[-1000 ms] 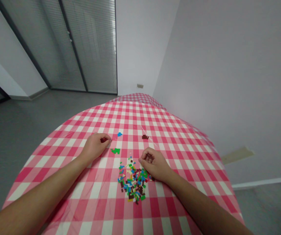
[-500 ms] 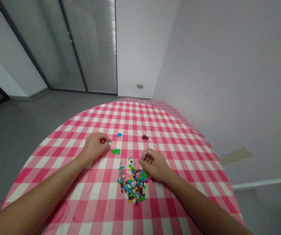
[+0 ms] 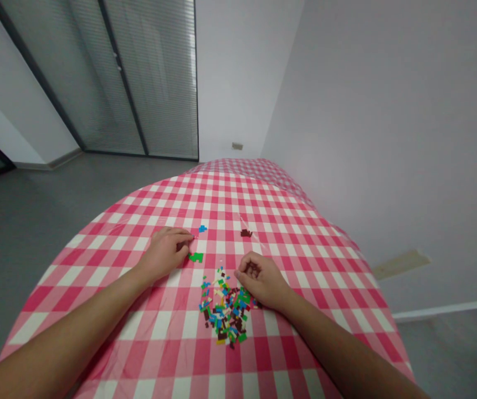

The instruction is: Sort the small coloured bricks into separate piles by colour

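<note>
My left hand (image 3: pixel 167 251) rests low over the cloth, its fingers stretched forward and the thumb apart from them. It is open, and I make out nothing held in it. Close to its thumb lies a cluster of green bricks (image 3: pixel 197 257), and just beyond the fingertips a small blue cluster (image 3: pixel 203 229). My right hand (image 3: pixel 262 277) is curled, thumb against forefinger, at the right edge of a pile of tiny toy bricks (image 3: pixel 227 313) in several colours. Whatever may be between those fingers is too small to name.
A dark brown brick cluster (image 3: pixel 246 233) lies beyond my right hand. The round table has a red-and-white checked cloth (image 3: pixel 172 332), with another checked surface (image 3: pixel 246 165) behind it. A wall (image 3: pixel 388 138) stands at the right, glass panels (image 3: pixel 155 83) at the back left.
My left hand has gone from a pinch around a small whitish and blue piece to spread fingers, reaching slightly right. That piece no longer shows. My right hand stays nearly still.
</note>
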`<action>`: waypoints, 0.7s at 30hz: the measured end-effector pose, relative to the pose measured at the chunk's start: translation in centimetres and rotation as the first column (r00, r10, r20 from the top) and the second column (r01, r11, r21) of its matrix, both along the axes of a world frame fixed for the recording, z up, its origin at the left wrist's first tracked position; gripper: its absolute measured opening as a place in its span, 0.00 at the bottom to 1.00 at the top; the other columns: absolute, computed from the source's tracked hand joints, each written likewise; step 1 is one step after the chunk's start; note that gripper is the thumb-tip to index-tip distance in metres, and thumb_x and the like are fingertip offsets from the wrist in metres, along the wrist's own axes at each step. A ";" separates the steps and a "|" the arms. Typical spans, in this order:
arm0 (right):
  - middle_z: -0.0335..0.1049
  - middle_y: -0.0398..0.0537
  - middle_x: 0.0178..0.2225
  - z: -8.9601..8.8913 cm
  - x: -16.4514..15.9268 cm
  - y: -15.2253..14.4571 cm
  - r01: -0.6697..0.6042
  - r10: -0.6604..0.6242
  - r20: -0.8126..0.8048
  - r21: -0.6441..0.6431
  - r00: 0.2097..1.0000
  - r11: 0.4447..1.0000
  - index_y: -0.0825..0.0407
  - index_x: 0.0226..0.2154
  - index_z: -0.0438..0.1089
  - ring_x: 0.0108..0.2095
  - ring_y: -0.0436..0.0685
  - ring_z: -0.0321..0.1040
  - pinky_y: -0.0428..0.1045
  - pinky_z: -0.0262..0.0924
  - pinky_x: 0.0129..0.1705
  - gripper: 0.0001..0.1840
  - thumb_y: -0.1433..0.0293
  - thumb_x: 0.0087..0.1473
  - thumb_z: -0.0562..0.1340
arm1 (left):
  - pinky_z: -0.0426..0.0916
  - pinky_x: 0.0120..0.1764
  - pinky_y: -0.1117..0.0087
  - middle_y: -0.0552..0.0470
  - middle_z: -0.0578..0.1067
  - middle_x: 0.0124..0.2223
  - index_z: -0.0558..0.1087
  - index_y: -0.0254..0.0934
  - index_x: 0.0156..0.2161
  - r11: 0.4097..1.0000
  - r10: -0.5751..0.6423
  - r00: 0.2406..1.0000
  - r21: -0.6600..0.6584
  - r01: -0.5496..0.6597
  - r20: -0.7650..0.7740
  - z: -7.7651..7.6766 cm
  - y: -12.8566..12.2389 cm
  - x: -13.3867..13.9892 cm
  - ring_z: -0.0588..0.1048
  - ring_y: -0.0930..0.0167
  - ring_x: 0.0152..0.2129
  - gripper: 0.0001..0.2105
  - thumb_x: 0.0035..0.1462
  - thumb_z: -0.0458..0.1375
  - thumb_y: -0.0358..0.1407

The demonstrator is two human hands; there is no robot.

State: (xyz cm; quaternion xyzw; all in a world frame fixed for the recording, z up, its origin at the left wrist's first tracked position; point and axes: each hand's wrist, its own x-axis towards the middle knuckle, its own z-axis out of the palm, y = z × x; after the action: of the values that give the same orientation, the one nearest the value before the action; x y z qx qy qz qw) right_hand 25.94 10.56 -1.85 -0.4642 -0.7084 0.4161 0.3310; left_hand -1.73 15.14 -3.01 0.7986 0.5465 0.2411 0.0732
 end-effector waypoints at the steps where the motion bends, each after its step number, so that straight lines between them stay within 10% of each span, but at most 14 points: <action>1: 0.55 0.35 0.17 0.0 0.0 0.0 0.003 -0.003 0.003 0.001 1.000 1.000 0.51 0.26 0.63 0.18 0.47 0.52 0.43 0.46 0.21 0.07 0.70 0.51 0.62 | 0.65 0.49 0.53 0.46 0.79 0.47 0.80 0.40 0.43 1.000 -0.007 1.000 -0.003 0.007 0.003 0.0 0.0 0.1 0.74 0.58 0.44 0.16 0.54 0.53 0.31; 21: 0.75 0.50 0.31 0.5 -0.8 0.1 -0.163 0.066 0.397 0.215 0.915 0.963 0.52 0.33 0.78 0.34 0.56 0.70 0.49 0.62 0.38 0.05 0.70 0.54 0.65 | 0.60 0.51 0.51 0.47 0.73 0.56 0.63 0.47 0.63 0.995 -0.048 0.999 -0.087 0.046 -0.018 0.5 -0.5 0.5 0.67 0.55 0.52 0.22 0.64 0.48 0.35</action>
State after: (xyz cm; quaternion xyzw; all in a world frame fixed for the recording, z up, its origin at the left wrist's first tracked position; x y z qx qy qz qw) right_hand 25.17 10.67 -1.39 -0.4503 -0.8315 0.2451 0.2142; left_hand -1.19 14.68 -2.53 0.8097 0.5383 0.2075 0.1079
